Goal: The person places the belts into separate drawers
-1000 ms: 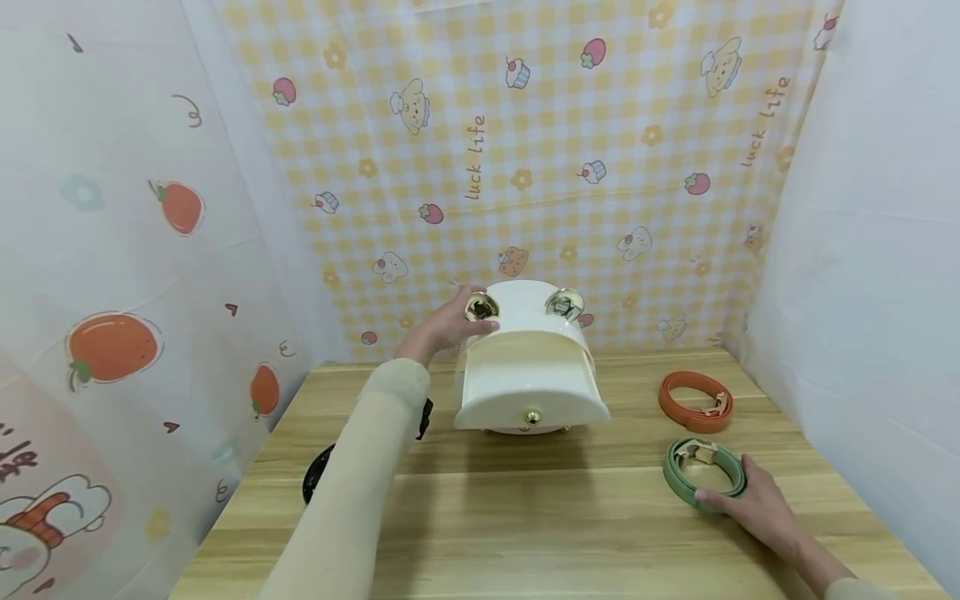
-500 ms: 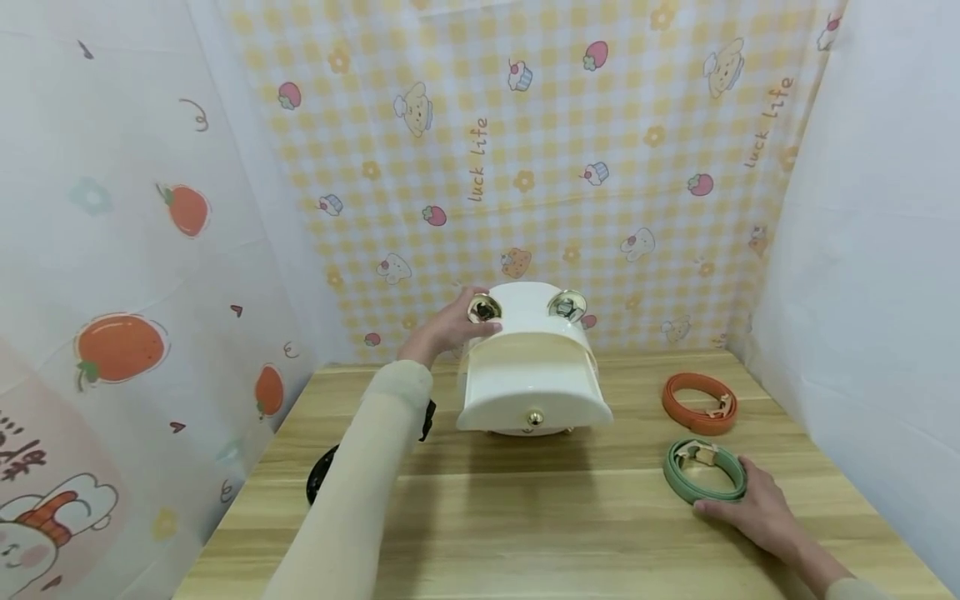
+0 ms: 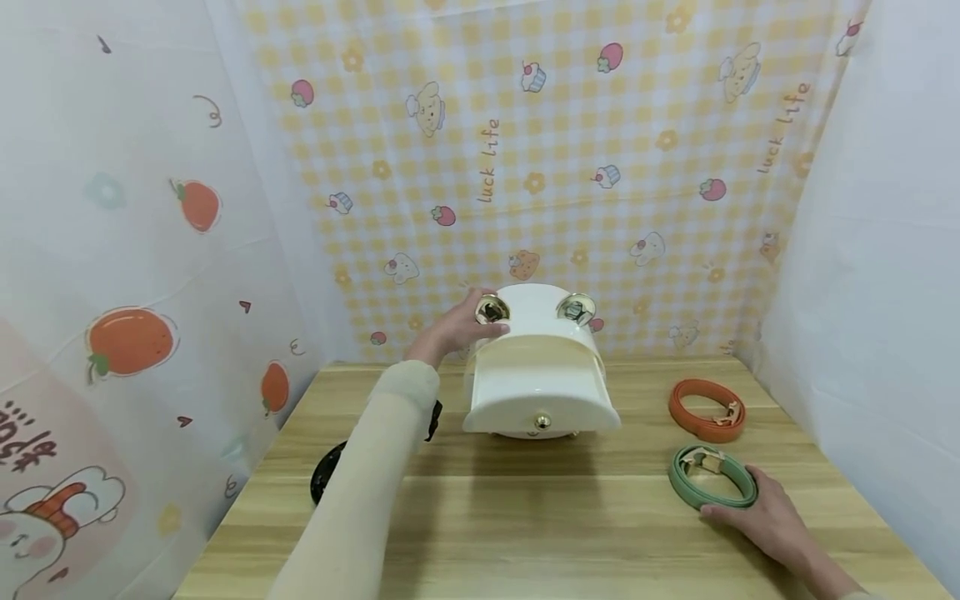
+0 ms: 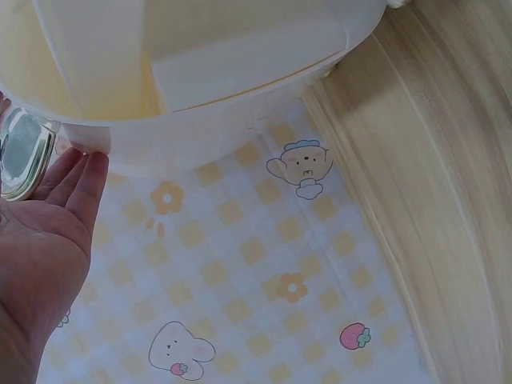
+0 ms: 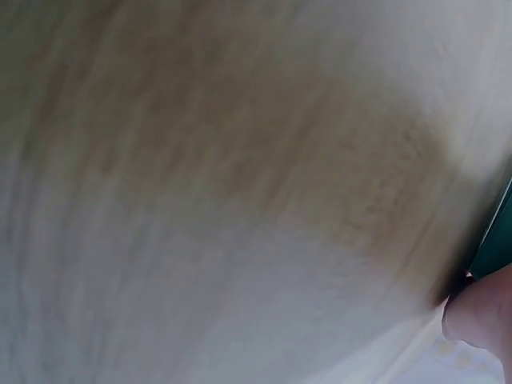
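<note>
A white storage box (image 3: 534, 310) with two round gold ornaments (image 3: 576, 308) on top stands at the back of the table. Its drawer (image 3: 540, 379) is pulled out toward me, a gold knob (image 3: 542, 422) on its front. My left hand (image 3: 450, 329) holds the box's upper left corner around one ornament, thumb in front. In the left wrist view, the fingers (image 4: 90, 188) lie against the white wall. At the right, my right hand (image 3: 772, 521) grips the near right side of a rolled green belt (image 3: 692, 492) between thumb and fingers. Only a dark green edge (image 5: 498, 244) shows in the right wrist view.
Behind the green belt lies a rolled orange belt (image 3: 684, 419) on the wooden table (image 3: 510, 533). A black round item (image 3: 324, 475) is partly hidden by my left sleeve (image 3: 360, 500). Patterned cloth (image 3: 540, 150) hangs behind, with cloth walls on both sides.
The head view has shifted slightly, so everything appears a little further right. Both hands stay in the same places, at the box and at the green belt.
</note>
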Available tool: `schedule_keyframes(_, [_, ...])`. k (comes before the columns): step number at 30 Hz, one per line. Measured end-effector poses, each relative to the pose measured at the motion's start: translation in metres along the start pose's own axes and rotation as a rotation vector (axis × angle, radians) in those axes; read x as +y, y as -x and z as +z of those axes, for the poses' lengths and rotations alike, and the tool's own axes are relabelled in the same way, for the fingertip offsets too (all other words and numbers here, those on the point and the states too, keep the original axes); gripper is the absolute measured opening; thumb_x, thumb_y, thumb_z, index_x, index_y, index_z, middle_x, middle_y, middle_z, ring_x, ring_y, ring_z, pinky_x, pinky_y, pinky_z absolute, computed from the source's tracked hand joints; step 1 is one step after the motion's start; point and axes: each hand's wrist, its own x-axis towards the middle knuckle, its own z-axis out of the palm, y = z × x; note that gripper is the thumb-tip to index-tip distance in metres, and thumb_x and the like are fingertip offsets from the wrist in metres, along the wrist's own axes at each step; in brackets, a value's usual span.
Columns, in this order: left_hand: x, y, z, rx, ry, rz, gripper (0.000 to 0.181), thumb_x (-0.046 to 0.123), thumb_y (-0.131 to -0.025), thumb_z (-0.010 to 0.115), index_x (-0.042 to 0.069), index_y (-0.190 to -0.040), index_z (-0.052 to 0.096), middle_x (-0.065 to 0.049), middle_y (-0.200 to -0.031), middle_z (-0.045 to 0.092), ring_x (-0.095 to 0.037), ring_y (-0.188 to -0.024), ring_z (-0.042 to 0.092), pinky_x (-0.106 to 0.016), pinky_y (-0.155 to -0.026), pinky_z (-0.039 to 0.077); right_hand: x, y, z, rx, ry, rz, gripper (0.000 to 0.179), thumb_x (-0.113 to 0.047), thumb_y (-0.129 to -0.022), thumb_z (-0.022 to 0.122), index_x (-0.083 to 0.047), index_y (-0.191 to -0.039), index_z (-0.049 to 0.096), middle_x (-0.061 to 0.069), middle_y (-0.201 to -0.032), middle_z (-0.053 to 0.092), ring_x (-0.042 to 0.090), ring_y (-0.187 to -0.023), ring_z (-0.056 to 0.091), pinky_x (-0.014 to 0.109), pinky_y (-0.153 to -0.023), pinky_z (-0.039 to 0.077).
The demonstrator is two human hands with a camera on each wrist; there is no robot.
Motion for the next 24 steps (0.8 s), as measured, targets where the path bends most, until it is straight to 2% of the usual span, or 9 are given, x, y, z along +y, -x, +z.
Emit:
schedule_keyframes(5, [0.000,-0.001,0.001,0.005,-0.009,0.004,0.080,0.046,-0.091,0.070,0.026,-0.153,0.024,-0.017,-0.153,0.037,-0.040,-0.140,0.034,-0.055,-0.113,0.027,-0.002,-0.003,-0.003,-0.017,-0.022,0.024,0.104,-0.048,-0.083,0.078,0.024,-0.138,0.027,0.044,-0.131,0.044,0.055,-0.118,0.048,0.059,-0.091,0.044])
schedule_keyframes(10, [-0.001,-0.001,0.001,0.009,-0.008,0.006,0.079,0.045,-0.091,0.070,0.025,-0.153,0.025,-0.018,-0.152,0.038,-0.040,-0.140,0.034,-0.055,-0.113,0.027,-0.007,-0.006,-0.007,-0.052,-0.045,0.061,0.105,-0.049,-0.087,0.074,0.025,-0.140,0.021,0.047,-0.135,0.037,0.058,-0.121,0.043,0.063,-0.095,0.041])
schedule_keyframes(18, [-0.001,0.000,0.002,0.013,-0.004,0.000,0.082,0.045,-0.092,0.069,0.023,-0.155,0.022,-0.019,-0.153,0.037,-0.041,-0.140,0.034,-0.056,-0.113,0.026,-0.011,-0.008,-0.008,-0.030,-0.024,0.061,0.105,-0.052,-0.087,0.072,0.025,-0.139,0.023,0.046,-0.132,0.042,0.055,-0.118,0.047,0.060,-0.093,0.043])
schedule_keyframes(24, [-0.001,0.000,0.002,0.015,0.004,0.007,0.082,0.045,-0.091,0.070,0.022,-0.154,0.023,-0.018,-0.152,0.037,-0.040,-0.140,0.034,-0.055,-0.113,0.027,-0.017,-0.010,-0.007,-0.034,-0.040,0.093,0.109,-0.054,-0.087,0.070,0.025,-0.141,0.019,0.048,-0.137,0.034,0.058,-0.121,0.042,0.064,-0.096,0.040])
